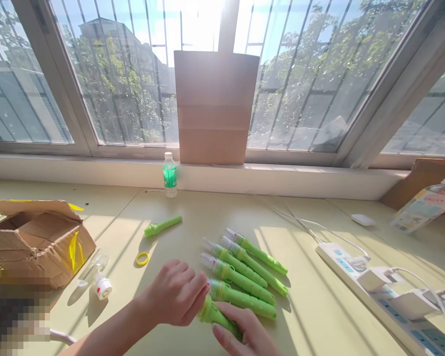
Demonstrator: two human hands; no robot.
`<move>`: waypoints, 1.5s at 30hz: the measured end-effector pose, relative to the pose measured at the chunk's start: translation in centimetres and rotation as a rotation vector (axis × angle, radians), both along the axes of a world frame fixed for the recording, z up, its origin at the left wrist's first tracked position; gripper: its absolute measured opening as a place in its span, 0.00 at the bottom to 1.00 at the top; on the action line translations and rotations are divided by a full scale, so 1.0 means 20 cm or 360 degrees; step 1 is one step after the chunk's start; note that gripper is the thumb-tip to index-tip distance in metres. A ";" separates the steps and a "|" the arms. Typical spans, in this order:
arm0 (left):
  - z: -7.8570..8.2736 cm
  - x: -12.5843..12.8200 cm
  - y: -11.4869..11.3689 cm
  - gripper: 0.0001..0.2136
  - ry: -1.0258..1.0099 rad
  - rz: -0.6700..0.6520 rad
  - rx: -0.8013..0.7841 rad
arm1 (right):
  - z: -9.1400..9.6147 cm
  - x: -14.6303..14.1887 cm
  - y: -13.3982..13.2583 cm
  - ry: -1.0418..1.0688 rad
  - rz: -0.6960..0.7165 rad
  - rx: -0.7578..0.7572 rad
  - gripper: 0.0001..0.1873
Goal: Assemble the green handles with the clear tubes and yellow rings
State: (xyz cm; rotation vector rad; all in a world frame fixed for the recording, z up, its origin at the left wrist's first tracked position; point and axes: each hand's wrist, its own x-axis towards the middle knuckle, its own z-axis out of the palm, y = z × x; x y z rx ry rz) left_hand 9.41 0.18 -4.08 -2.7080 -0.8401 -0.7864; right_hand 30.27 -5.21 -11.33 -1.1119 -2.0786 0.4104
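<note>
My right hand (246,331) is closed round the body of a green tapered plastic tube (211,312) at the near edge of the view. At the tube's wide end, my left hand (178,292) is wrapped in a fist, hiding what sits there. Just beyond lie several similar green tubes with clear tips (241,299), side by side on the table. A single green tube (163,226) without a clear tip lies farther back. Near it is a yellow ring (142,259). To the left are a clear plastic cover (94,267) and a white piece with a red button (103,287).
An open cardboard box (40,247) stands on the left. A bottle with a green label (169,175) is by the sill. A white power strip (371,291) with plugs and cables runs along the right, near a tilted, labelled bottle (424,207). Cardboard (215,109) leans on the window.
</note>
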 end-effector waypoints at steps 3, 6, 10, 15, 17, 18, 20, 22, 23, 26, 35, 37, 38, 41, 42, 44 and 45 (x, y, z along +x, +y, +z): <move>0.03 0.03 0.00 0.15 -0.0097 0.0394 -0.0710 | 0.09 0.01 0.04 -0.0414 -0.0077 0.0666 0.18; 0.01 0.06 -0.01 0.19 -0.0071 0.0599 -0.0985 | 0.10 0.02 0.06 -0.0677 -0.0178 0.0969 0.17; -0.10 0.06 -0.02 0.12 0.0050 0.0468 -0.0499 | -0.03 0.01 0.03 -0.0501 -0.0227 0.0764 0.21; -0.18 -0.01 -0.05 0.12 -0.0100 0.0034 0.0124 | -0.14 -0.03 0.01 -0.0404 0.0079 0.0257 0.19; -0.18 -0.02 -0.06 0.12 -0.0125 0.0010 0.0247 | -0.12 -0.04 0.02 -0.0393 0.0088 0.0326 0.21; -0.17 -0.02 -0.06 0.12 -0.0128 0.0030 0.0260 | -0.11 -0.04 0.02 -0.0409 0.0066 0.0419 0.21; -0.16 -0.02 -0.06 0.10 -0.0117 0.0111 0.0217 | -0.07 -0.02 0.04 -0.0506 -0.0009 0.0626 0.21; -0.16 -0.02 -0.06 0.09 -0.0089 0.0187 0.0117 | -0.03 0.00 0.04 -0.0621 -0.0037 0.0740 0.20; -0.17 -0.01 -0.06 0.09 -0.0073 0.0208 0.0059 | -0.01 0.01 0.05 -0.0656 -0.0049 0.0800 0.20; -0.18 -0.02 -0.05 0.09 -0.0042 0.0230 -0.0074 | 0.02 0.03 0.04 -0.0688 -0.0090 0.0918 0.19; -0.16 -0.20 0.04 0.10 -0.0152 0.0615 -0.0224 | 0.06 0.03 0.04 -0.0647 -0.0078 0.1001 0.16; -0.15 -0.25 0.07 0.11 -0.0113 0.0817 -0.0278 | 0.06 0.04 0.05 -0.0643 -0.0122 0.0984 0.16; -0.15 -0.27 0.08 0.12 -0.0073 0.0938 -0.0292 | 0.07 0.04 0.05 -0.0642 -0.0142 0.0970 0.15; -0.17 -0.31 0.10 0.11 0.0132 0.1290 -0.0314 | 0.09 0.06 0.05 -0.0604 -0.0176 0.0954 0.13; -0.18 -0.33 0.11 0.11 0.0217 0.1380 -0.0334 | 0.10 0.06 0.05 -0.0578 -0.0182 0.0953 0.12; -0.21 -0.35 0.12 0.11 0.0331 0.1473 -0.0425 | 0.11 0.07 0.05 -0.0523 -0.0192 0.0948 0.10; -0.22 -0.37 0.13 0.10 0.0334 0.1469 -0.0491 | 0.12 0.07 0.05 -0.0501 -0.0195 0.0946 0.10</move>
